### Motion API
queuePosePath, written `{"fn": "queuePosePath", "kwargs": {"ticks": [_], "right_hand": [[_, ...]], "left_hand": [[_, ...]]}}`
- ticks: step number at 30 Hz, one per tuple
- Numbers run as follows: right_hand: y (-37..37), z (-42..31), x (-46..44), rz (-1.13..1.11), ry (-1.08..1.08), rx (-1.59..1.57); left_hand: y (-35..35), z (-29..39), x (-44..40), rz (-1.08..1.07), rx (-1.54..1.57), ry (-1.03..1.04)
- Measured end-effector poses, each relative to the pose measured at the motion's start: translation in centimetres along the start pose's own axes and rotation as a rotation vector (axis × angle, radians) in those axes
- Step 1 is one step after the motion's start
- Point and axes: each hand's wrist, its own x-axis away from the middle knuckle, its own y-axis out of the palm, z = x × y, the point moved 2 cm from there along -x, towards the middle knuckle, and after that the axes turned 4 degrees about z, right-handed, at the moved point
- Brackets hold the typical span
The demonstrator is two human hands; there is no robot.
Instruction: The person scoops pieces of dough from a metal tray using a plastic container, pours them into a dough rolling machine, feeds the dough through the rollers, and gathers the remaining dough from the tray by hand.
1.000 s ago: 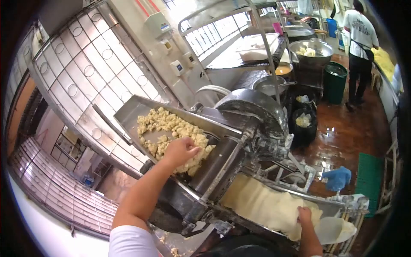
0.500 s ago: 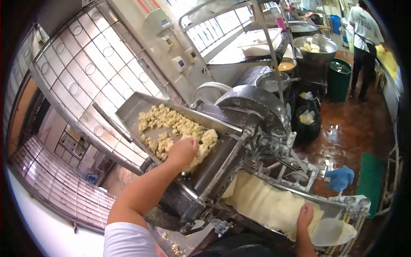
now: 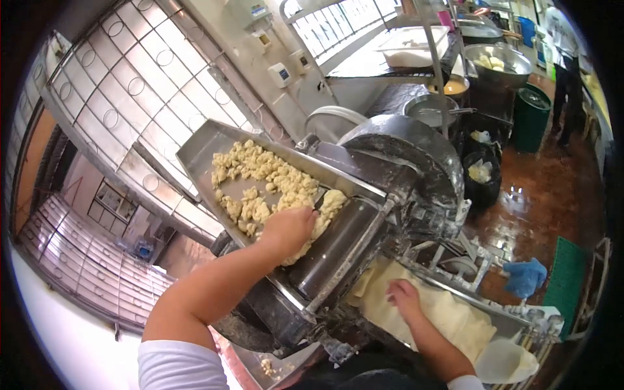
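Note:
My left hand point(image 3: 290, 229) is closed at the lower edge of the crumbly dough point(image 3: 270, 170), which lies in the metal chute of the machine; what its fingers hold is hidden. Beside it a strip of dough point(image 3: 330, 209) rests along the dark roller point(image 3: 338, 240). On the lower tray, my right hand point(image 3: 404, 298) hovers over or touches the pale dough sheet point(image 3: 448, 322), its fingers curled and apart with nothing between them. A translucent plastic scoop or container point(image 3: 507, 361) stands at the sheet's far right end.
A blue cloth or glove point(image 3: 525, 278) hangs right of the machine. Behind are a rack with a white tub point(image 3: 413, 47), metal bowls point(image 3: 497, 65), a green bin point(image 3: 532, 117) and black bags point(image 3: 482, 172). A person point(image 3: 564, 71) stands at the upper right.
My right hand has left the sheet's right end and moved left along it, its fingers opening. My left hand has moved slightly right, with the dough beside it shifted onto the roller.

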Motion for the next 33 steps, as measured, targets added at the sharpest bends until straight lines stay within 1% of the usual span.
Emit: {"fn": "queuePosePath", "kwargs": {"ticks": [1, 3, 4, 6, 7, 9, 10, 12, 13, 15, 16, 18, 19, 20, 21, 23, 24, 26, 27, 28, 29, 30, 32, 33], "right_hand": [[2.3, -0.6, -0.5, -0.052, 0.114, -0.047], [6.1, -2.5, -1.4, -0.179, 0.254, -0.333], [7.5, -2.6, -2.5, -0.186, 0.257, -0.333], [10.3, -1.9, -5.2, -0.241, 0.459, -0.631], [11.3, -1.8, -6.1, -0.237, 0.453, -0.64], [12.6, -1.9, -7.4, -0.28, 0.476, -0.801], [13.2, -2.1, -8.1, -0.301, 0.471, -0.832], [14.7, -2.5, -9.3, -0.334, 0.456, -0.855], [15.2, -2.7, -9.9, -0.342, 0.447, -0.858], [15.7, -3.2, -10.7, -0.344, 0.422, -0.857], [15.9, -3.2, -11.1, -0.344, 0.41, -0.852], [16.3, -3.2, -11.6, -0.336, 0.398, -0.834], [16.3, -2.9, -11.4, -0.324, 0.396, -0.82], [15.9, -2.6, -11.2, -0.31, 0.397, -0.798], [15.5, -2.2, -10.9, -0.29, 0.396, -0.78], [15.2, -1.9, -10.8, -0.276, 0.39, -0.763], [15.0, -1.8, -10.7, -0.267, 0.386, -0.754], [14.5, -1.2, -10.5, -0.248, 0.38, -0.737], [14.2, -0.8, -10.4, -0.234, 0.38, -0.725], [13.9, -0.7, -10.2, -0.23, 0.382, -0.72], [13.5, -0.4, -10.0, -0.217, 0.381, -0.713], [13.2, 0.1, -9.8, -0.208, 0.376, -0.701], [12.1, 1.7, -9.9, -0.176, 0.355, -0.647], [10.0, 13.0, -14.9, -0.287, -0.047, -0.45]], "left_hand": [[0.3, -0.1, -0.2, 0.012, -0.001, -0.002], [0.6, -0.3, -0.7, 0.024, -0.006, -0.016], [0.8, -0.3, -1.2, -0.009, -0.01, -0.015], [1.6, -0.3, -2.3, -0.037, 0.025, -0.039], [1.8, -0.3, -2.8, -0.037, 0.021, -0.029], [2.5, -0.3, -3.6, -0.091, 0.004, -0.028], [3.0, -0.3, -3.9, -0.088, 0.005, -0.02], [3.4, -0.8, -4.1, -0.007, 0.148, 0.031], [3.3, -1.4, -3.9, 0.004, 0.15, 0.03], [2.7, -2.7, -4.9, -0.203, 0.472, 0.029], [1.2, -3.3, -5.3, -0.384, 0.569, -0.005], [0.5, -9.1, -9.7, -0.157, 0.516, 0.09], [0.4, -13.6, -12.0, 0.149, 0.627, 0.107], [-2.1, -14.5, -13.4, 0.237, 0.93, -0.424], [-2.3, -18.0, -16.3, 0.323, 0.708, -0.331], [0.8, -24.0, -20.4, 0.554, 0.435, -0.237], [5.8, -27.4, -23.3, 0.65, 0.157, -0.127], [14.6, -33.1, -28.1, 0.928, -0.49, -0.025], [11.5, -30.0, -25.9, 0.641, -0.142, -0.105], [8.0, -26.4, -23.2, 0.364, 0.238, -0.294], [4.2, -22.3, -20.1, 0.15, 0.462, -0.524], [4.0, -21.7, -19.3, 0.051, 0.531, -0.585], [5.0, -19.9, -17.0, 0.093, 0.535, -0.526], [4.7, -18.6, -15.6, 0.085, 0.502, -0.444]]}}
